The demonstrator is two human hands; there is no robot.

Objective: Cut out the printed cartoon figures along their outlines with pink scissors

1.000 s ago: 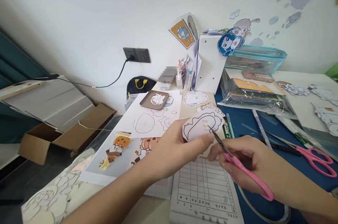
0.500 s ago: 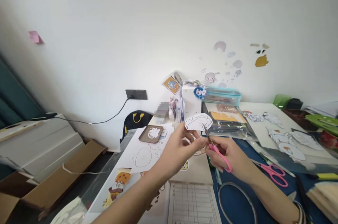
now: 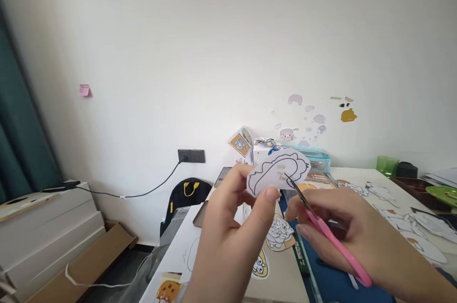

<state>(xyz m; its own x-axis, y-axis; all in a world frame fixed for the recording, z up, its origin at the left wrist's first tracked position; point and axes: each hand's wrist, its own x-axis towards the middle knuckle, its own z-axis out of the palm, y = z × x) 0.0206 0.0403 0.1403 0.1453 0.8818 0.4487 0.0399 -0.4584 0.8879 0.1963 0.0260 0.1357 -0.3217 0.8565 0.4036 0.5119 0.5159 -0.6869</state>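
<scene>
Between the thumb and fingers of my left hand point(image 3: 237, 227) is a white paper cutout point(image 3: 262, 177), held up in front of me. A curved shape in black outline is drawn on it. My right hand point(image 3: 346, 231) grips pink-handled scissors point(image 3: 332, 239). Their metal blades reach the lower right part of the paper, and the tip lies over the drawn shape. Whether the blades are apart is hard to make out. Below the hands, a line-drawn paper figure point(image 3: 280, 232) and a yellow-edged sticker point(image 3: 261, 265) lie on a beige surface.
Paper cutouts point(image 3: 403, 222) are spread over the right of the table. A teal pencil case point(image 3: 317, 158) stands at the back by the wall. On the left are a black backpack point(image 3: 183, 198), a cardboard box point(image 3: 89, 265) and a cable running to a wall socket point(image 3: 192, 155).
Both hands, with the paper and scissors, are nearer to the camera and look larger. The view has tilted up, so the wall and table sit lower. The scissors still meet the paper.
</scene>
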